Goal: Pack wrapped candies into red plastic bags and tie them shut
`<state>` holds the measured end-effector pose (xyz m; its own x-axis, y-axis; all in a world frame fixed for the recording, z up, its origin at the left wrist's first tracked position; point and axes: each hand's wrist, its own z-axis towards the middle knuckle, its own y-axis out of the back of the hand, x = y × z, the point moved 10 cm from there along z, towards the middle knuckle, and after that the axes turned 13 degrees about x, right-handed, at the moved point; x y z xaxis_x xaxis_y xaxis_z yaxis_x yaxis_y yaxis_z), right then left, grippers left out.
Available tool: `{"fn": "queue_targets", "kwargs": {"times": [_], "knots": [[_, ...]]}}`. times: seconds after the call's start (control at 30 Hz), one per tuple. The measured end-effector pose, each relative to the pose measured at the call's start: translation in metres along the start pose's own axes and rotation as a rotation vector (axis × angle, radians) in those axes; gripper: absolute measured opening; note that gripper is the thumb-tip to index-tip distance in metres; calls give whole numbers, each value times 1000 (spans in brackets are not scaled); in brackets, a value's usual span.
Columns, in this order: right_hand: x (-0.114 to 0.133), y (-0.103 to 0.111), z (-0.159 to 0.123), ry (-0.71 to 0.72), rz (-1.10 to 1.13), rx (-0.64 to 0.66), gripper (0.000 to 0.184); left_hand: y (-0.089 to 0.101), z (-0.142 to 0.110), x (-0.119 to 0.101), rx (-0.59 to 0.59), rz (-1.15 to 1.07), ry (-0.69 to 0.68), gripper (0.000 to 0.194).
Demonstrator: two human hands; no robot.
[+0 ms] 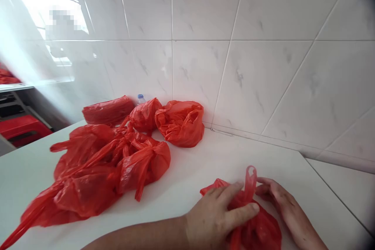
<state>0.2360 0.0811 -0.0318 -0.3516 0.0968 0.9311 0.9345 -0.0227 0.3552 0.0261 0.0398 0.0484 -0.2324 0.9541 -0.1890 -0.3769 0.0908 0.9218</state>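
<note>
A red plastic bag (265, 224) lies bunched on the white table at the lower right, one handle loop (250, 181) standing up from it. Across its top rests my left hand (218, 213), palm down with fingers and thumb apart. The upright loop rises between that hand's thumb and fingers. At the bag's right side is my right hand (279, 197), loosely curved, its fingertips close to the loop and partly hidden behind it. Neither hand is closed around anything. What the bag contains cannot be seen.
Several knotted red bags (88, 187) lie heaped on the table (181, 211) at left. A folded red bundle (108, 110), a clear bottle with a blue cap (141, 97) and an open-topped red bag (183, 125) stand along the tiled wall (202, 74). A red stool (23, 127) is at far left.
</note>
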Motion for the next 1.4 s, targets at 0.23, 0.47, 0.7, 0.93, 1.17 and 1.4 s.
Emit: {"fn": "queue_targets", "kwargs": {"times": [0.23, 0.47, 0.7, 0.93, 1.17, 1.4], "knots": [[-21, 2, 3, -151, -49, -17, 54, 50, 0, 23, 18, -69, 102, 26], [-22, 0, 4, -189, -127, -15, 53, 204, -84, 63, -569, 171, 356, 21], [-11, -8, 3, -150, -167, -10, 50, 254, -183, 99, -757, 565, 890, 35], [1, -10, 1, -96, -169, -27, 45, 149, -143, 114, -185, 578, 638, 37], [8, -17, -1, -22, -196, -48, 34, 80, -147, 155, 270, 550, 750, 32], [85, -27, -34, 423, -756, -324, 23, 78, -142, 147, -39, 658, 603, 30]]}}
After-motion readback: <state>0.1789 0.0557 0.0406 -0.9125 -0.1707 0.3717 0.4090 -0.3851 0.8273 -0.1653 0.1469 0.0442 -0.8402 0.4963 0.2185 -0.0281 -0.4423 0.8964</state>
